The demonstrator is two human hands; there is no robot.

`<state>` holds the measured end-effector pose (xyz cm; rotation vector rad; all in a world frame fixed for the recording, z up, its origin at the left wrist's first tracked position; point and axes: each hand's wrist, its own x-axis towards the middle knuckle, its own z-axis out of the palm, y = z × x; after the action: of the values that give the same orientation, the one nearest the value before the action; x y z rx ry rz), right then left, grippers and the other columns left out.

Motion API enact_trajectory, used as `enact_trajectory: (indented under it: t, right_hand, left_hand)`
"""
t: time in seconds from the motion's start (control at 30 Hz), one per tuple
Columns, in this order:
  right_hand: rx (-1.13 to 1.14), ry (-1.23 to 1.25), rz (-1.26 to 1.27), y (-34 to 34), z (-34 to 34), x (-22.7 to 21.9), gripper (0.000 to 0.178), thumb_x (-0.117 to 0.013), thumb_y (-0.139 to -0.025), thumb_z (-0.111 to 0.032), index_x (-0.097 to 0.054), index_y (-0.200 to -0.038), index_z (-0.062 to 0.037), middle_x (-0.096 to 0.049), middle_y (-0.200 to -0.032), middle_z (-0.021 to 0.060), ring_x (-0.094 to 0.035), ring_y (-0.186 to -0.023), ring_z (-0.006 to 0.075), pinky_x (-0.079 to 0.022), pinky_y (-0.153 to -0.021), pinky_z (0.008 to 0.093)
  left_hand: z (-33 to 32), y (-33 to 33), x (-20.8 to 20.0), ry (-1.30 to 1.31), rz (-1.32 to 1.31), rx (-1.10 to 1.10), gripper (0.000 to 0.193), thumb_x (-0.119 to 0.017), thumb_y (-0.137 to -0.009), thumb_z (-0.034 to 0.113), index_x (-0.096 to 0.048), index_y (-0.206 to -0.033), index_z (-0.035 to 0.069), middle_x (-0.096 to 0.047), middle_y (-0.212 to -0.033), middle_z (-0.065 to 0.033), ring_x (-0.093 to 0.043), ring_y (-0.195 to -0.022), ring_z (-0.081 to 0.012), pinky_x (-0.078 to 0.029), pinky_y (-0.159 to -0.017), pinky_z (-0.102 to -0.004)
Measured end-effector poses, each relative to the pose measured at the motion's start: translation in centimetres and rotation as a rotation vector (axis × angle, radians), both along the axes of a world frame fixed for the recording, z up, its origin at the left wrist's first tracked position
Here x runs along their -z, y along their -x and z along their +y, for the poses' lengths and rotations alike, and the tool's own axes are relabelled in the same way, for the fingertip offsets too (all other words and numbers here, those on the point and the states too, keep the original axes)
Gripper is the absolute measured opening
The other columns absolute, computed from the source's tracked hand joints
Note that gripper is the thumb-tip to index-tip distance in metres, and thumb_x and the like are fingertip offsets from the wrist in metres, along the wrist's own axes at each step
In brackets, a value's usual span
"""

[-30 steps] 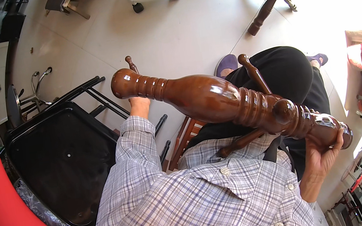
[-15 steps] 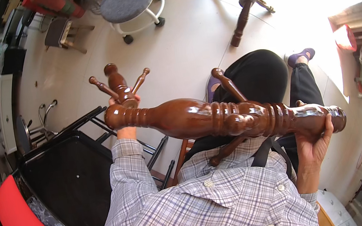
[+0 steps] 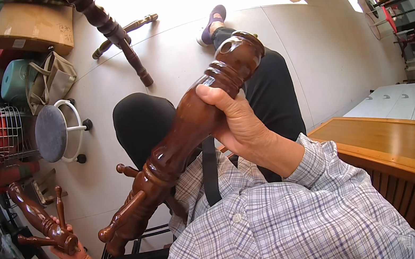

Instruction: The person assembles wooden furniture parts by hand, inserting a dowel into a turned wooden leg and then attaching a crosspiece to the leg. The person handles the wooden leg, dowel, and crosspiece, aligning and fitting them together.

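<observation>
My right hand (image 3: 247, 123) is closed around a thick, glossy brown turned wooden post (image 3: 178, 131), with the thumb on top of its swollen part. The post slants across my lap, its ringed end at the upper right and its short pegs at the lower left. Out at the far left, my left hand (image 3: 73, 256) grips a smaller turned wooden piece (image 3: 35, 214) by its lower end. Two pegs stick out of that piece near the hand. The two wooden parts are apart, and some of the left fingers are hidden.
A dark turned stand (image 3: 109, 26) with crossed feet rises from the floor ahead. Left of it are a grey round stool (image 3: 51, 134) on casters, a cloth bag (image 3: 58, 79) and a cardboard box (image 3: 34, 26). A wooden cabinet (image 3: 386, 140) stands close on my right.
The view has swung right. The thick post has gone from nearly level to a steep slant, pegs now lower left, my right hand on its swollen part. My left hand has shifted farther left.
</observation>
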<state>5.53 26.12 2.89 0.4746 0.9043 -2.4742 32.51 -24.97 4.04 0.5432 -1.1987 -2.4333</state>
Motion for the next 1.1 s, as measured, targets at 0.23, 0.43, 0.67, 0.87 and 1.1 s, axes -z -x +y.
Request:
enact_trajectory:
  t: [0.23,0.43,0.67,0.87,1.1]
  right_hand:
    - [-0.01,0.064,0.025,-0.5,-2.0,-0.4,0.049,-0.086,-0.085,-0.016,-0.055,-0.122,-0.0069,-0.063,-0.109,0.0047,-0.065,-0.102,0.0179,-0.058,-0.092,0.0354]
    - [-0.016,0.089,0.04,-2.4,-2.4,0.5,0.048,-0.087,-0.085,-0.016,-0.056,-0.121,-0.0074,-0.063,-0.109,0.0042,-0.064,-0.101,0.0174,-0.056,-0.092,0.0334]
    - [-0.028,0.112,0.033,-3.6,-2.0,2.1,0.051,-0.089,-0.083,-0.017,-0.056,-0.122,-0.0092,-0.063,-0.112,0.004,-0.061,-0.108,0.0184,-0.051,-0.1,0.0352]
    - [-0.012,0.191,-0.029,-3.9,-1.5,3.5,0.046,-0.083,-0.089,-0.018,-0.056,-0.126,-0.0102,-0.063,-0.115,0.0044,-0.061,-0.114,0.0201,-0.052,-0.103,0.0412]
    - [-0.078,0.292,-0.145,-4.0,1.1,4.2,0.049,-0.08,-0.091,-0.019,-0.055,-0.132,-0.0094,-0.064,-0.128,0.0097,-0.06,-0.124,0.0239,-0.051,-0.109,0.0494]
  left_hand:
    - [8.4,7.3,-10.5,0.143,0.007,0.413,0.086,-0.067,-0.1,0.036,-0.022,-0.161,-0.006,-0.051,-0.138,-0.0234,-0.056,-0.121,-0.0321,-0.056,-0.088,-0.0407]
    - [13.1,10.8,-13.8,0.37,-0.073,0.516,0.102,-0.077,-0.088,0.038,-0.021,-0.159,-0.009,-0.053,-0.119,-0.0241,-0.063,-0.101,-0.0313,-0.065,-0.069,-0.0425]
    - [22.9,22.5,-14.7,0.418,-0.071,0.843,0.096,-0.081,-0.081,0.047,-0.041,-0.138,-0.019,-0.055,-0.121,-0.0309,-0.068,-0.1,-0.0339,-0.066,-0.072,-0.0461]
    - [27.6,28.5,-9.2,0.038,0.022,0.961,0.097,-0.069,-0.094,0.042,-0.019,-0.158,-0.012,-0.055,-0.131,-0.0296,-0.065,-0.112,-0.0357,-0.064,-0.081,-0.0493]
    - [29.8,33.8,-2.2,-0.148,0.025,1.098,0.078,-0.061,-0.099,0.049,-0.043,-0.147,-0.009,-0.058,-0.139,-0.0323,-0.064,-0.124,-0.0378,-0.061,-0.092,-0.0524]
